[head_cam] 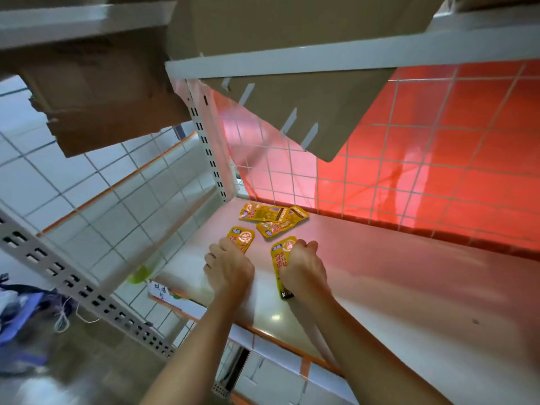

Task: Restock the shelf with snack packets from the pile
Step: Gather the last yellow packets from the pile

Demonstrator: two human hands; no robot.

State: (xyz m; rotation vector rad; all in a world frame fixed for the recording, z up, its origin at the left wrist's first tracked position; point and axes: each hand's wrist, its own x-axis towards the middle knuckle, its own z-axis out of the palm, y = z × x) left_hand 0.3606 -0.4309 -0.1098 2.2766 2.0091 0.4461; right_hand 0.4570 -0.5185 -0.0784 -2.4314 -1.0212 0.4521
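Packets (270, 216) lie on the shelf (380, 273) at 12 o'clock from your hands, your right hand (301, 266) clenching one packet (279, 255) it half hides, your left hand (229, 268) covering another's edge, grip unclear.

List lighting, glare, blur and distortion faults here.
Head view: wide-angle distortion slants the white perforated metal upright; the red backing panel tints the glossy white shelf board pink, glare spot near its front edge; lower-left floor is blurred; yellow foil snack packets are sharp.
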